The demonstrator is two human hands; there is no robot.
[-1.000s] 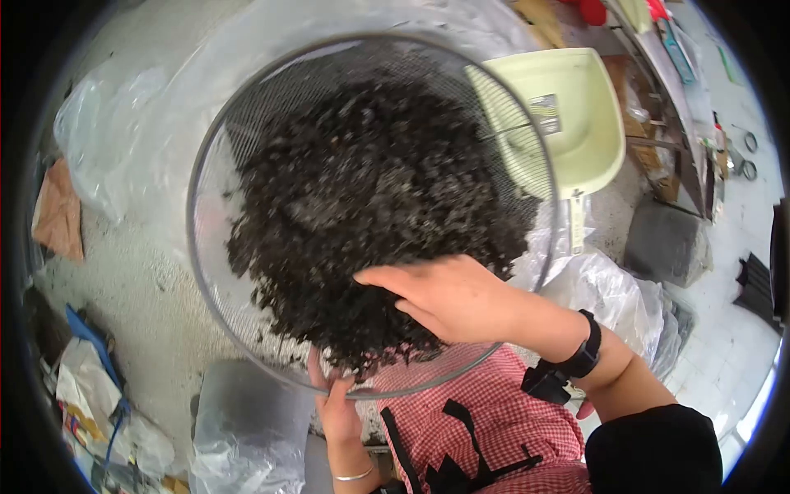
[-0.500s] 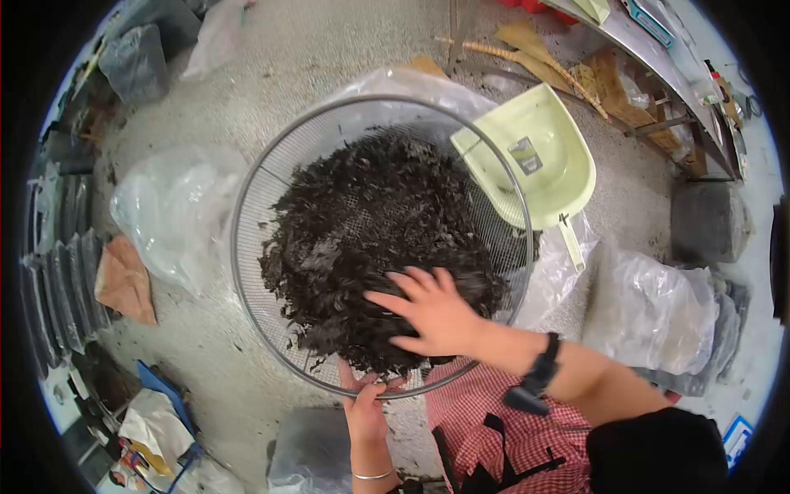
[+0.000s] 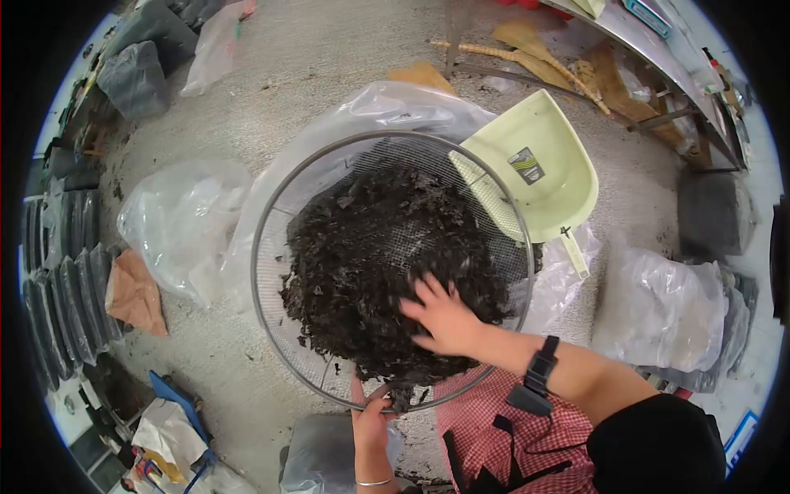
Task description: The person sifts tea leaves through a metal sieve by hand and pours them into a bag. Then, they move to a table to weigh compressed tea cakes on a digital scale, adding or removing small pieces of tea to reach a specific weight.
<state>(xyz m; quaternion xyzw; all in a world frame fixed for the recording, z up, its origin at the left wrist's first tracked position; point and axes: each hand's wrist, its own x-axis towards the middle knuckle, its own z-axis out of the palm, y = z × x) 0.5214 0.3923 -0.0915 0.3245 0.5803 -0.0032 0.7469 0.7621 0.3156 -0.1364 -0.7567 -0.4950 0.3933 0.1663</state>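
One mesh sieve of dark flakes, held over the floor, head view

The left hand (image 3: 372,416) grips the near rim of the single round wire sieve (image 3: 276,247). The right hand (image 3: 444,317) lies open, fingers spread, on the heap of dark flakes (image 3: 370,263) filling the sieve. The sieve is at centre above a clear plastic bag (image 3: 387,103) on the floor (image 3: 288,66). One pale green dustpan (image 3: 559,185) lies just right of it, and its one label (image 3: 527,165) is too small to read.
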